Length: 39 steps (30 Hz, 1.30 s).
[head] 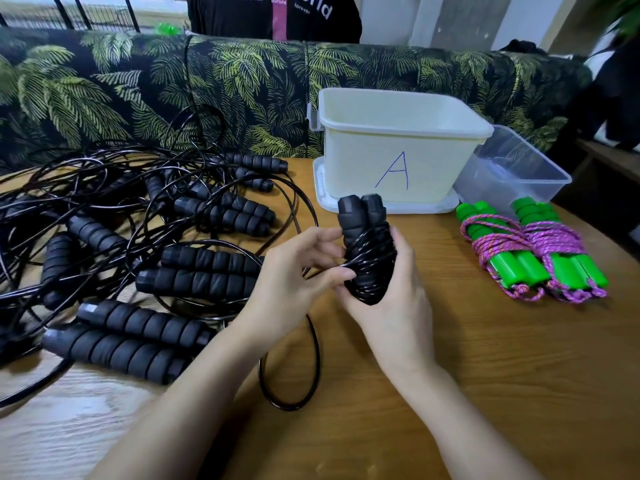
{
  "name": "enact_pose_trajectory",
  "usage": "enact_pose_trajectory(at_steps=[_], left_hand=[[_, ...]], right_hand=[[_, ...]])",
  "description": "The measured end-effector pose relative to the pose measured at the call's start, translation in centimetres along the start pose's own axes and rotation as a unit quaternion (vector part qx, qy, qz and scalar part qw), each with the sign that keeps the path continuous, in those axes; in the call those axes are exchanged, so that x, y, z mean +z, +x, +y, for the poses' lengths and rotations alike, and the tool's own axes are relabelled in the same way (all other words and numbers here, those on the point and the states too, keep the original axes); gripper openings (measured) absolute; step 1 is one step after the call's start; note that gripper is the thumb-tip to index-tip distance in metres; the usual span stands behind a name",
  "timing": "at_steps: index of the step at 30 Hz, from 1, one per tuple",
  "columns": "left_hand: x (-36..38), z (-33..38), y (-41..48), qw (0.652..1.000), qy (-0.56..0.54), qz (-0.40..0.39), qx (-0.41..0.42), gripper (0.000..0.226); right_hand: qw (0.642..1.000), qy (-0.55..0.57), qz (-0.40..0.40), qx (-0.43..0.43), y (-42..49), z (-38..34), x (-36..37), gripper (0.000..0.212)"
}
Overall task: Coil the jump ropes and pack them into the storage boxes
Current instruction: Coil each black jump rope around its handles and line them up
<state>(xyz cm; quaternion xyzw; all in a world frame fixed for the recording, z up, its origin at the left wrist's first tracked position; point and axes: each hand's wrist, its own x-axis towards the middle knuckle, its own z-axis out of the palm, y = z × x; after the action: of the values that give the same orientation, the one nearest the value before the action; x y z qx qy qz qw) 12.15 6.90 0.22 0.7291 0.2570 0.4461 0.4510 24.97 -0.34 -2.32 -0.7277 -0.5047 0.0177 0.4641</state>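
1. Head view, centre of frame: right hand (pixel 391 306) grips a black jump rope (pixel 367 237) by its two foam handles, held side by side and upright, with the cord wound around them in several turns.
2. Left hand (pixel 294 282), just left of the bundle, pinches the free cord (pixel 341 266) between thumb and fingertips. The cord is drawn tight against the handles.
3. The rest of that cord hangs down to a loose loop (pixel 313 358) lying on the wooden table (pixel 485 358), lower centre.
4. Left half of frame: tangled pile of black ropes (pixel 138 237) with foam handles, uncoiled, spread over the table.
5. Upper centre-right: cream box marked "A" (pixel 346 161), open, standing on a white lid (pixel 415 206). Its inside is not visible.
6. Just right of it: clear box (pixel 512 168), tilted, leaning against the cream box.
7. Right of frame, in front of the clear box: two green-handled ropes (pixel 530 258) bound with pink cord, lying on the table side by side.
8. Top of frame: palm-print sofa (pixel 173 81); behind it, a person in a black shirt (pixel 242 15).
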Motion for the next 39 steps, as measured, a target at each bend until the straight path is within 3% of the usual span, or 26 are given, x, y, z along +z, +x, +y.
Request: enact_pose_trajectory(at_steps=[6,10,14,17,22,27,30,39], left_hand=[[-1.6,-0.3,0.5,0.995,0.061,-0.052,0.054,0.043],[-2.2,-0.1,0.5,0.991,0.093,-0.003,0.094,0.035],[-2.2,-0.3,0.6,0.995,0.059,0.074,0.025,0.057],[-1.8,-0.2,0.6,0.995,-0.082,0.025,-0.049,0.080],[-1.4,0.3,0.6,0.992,-0.114,0.004,-0.050,0.048],[-1.1,0.6,0.5,0.992,-0.102,0.060,-0.045,0.052],[-1.2,0.9,0.4,0.992,-0.086,0.078,-0.054,0.055],[-2.5,1.5,0.5,0.996,-0.061,0.038,-0.050,0.055]], right_hand=[[0.991,0.134,0.011,-0.011,0.7,0.2,-0.2,0.093],[0.973,0.223,-0.042,0.045,0.6,-0.3,-0.7,0.094],[0.946,0.304,-0.098,0.046,0.3,-1.0,-1.2,0.085],[0.919,0.366,-0.134,0.056,0.1,-1.0,-1.3,0.070],[0.923,0.358,-0.140,0.036,0.2,-0.8,-1.4,0.059],[0.941,0.317,-0.119,-0.004,0.0,-1.1,-1.2,0.075],[0.945,0.309,-0.106,-0.021,-0.1,-1.0,-0.9,0.068],[0.899,0.419,-0.121,0.023,0.7,-0.5,-1.5,0.059]])
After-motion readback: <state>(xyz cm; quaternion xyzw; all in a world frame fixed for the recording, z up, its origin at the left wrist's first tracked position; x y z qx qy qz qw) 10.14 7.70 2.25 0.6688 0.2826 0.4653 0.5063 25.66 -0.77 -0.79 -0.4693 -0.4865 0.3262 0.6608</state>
